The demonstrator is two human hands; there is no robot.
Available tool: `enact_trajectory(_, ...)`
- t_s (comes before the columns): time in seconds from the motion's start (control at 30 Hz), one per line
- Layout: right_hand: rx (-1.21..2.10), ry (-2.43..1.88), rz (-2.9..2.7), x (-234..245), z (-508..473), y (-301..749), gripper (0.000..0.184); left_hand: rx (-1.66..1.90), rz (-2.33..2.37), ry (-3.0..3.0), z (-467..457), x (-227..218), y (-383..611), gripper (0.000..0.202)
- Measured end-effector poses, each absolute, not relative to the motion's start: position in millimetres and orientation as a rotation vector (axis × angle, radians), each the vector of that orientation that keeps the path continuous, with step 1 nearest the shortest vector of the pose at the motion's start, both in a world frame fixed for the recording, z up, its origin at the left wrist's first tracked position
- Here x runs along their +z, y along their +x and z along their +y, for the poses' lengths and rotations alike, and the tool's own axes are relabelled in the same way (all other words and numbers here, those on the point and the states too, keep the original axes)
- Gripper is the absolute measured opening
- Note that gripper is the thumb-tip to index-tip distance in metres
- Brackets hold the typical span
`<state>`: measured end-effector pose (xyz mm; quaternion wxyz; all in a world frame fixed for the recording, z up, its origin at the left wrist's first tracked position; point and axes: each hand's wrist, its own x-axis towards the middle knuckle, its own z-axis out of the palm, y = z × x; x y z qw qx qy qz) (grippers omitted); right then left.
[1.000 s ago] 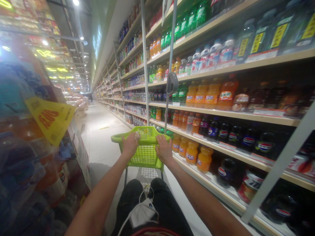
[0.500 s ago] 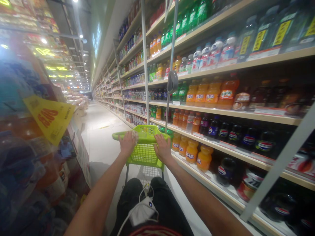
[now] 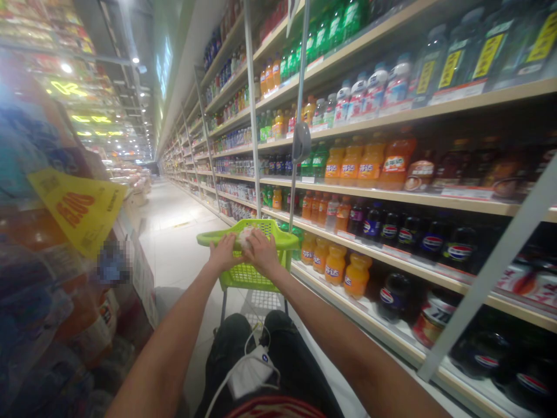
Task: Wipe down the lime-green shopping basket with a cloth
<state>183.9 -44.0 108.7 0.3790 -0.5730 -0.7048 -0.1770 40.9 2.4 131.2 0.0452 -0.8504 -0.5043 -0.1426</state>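
A bright green shopping cart [image 3: 256,274] stands right in front of my legs. My left hand [image 3: 223,253] is closed over the left half of its handle [image 3: 203,238]. Close beside it, near the middle of the handle, my right hand [image 3: 264,253] has its fingers on a small crumpled white wad [image 3: 245,237], which looks like a tissue or cloth. The wad lies between the two hands, partly covered by the right fingers. A white device [image 3: 252,371] with a white cable hangs over my lap.
Drink shelves [image 3: 391,197] run along the right, with orange soda bottles [image 3: 335,264] and dark cola bottles low down. A grey post [image 3: 491,273] crosses them. Stacked bottles with a yellow price sign [image 3: 76,209] border the left. The tiled aisle floor [image 3: 167,212] stretches ahead.
My right hand has moved left from the handle's right side to the white wad, which was at my left hand before. My left hand stays on the handle. The view has shifted slightly.
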Motion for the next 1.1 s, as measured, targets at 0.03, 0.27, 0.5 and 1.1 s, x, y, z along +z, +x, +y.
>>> enact_trajectory(0.03,-0.47,-1.471,-1.806,110,-42,180,0.034,-0.42,-1.526,-2.575,2,131,38,0.073)
enact_trajectory(0.27,-0.563,-1.484,-1.862,100,-31,180,0.034,-0.42,-1.474,-2.475,-6,123,36,0.062)
enact_trajectory(0.5,-0.544,-1.515,-1.526,105,-42,257,0.035,-0.534,-1.454,-2.418,-14,115,37,0.056)
enact_trajectory(1.1,-0.721,-1.489,-1.786,78,-64,240,0.041,-0.637,-1.582,-2.399,-12,119,38,0.053)
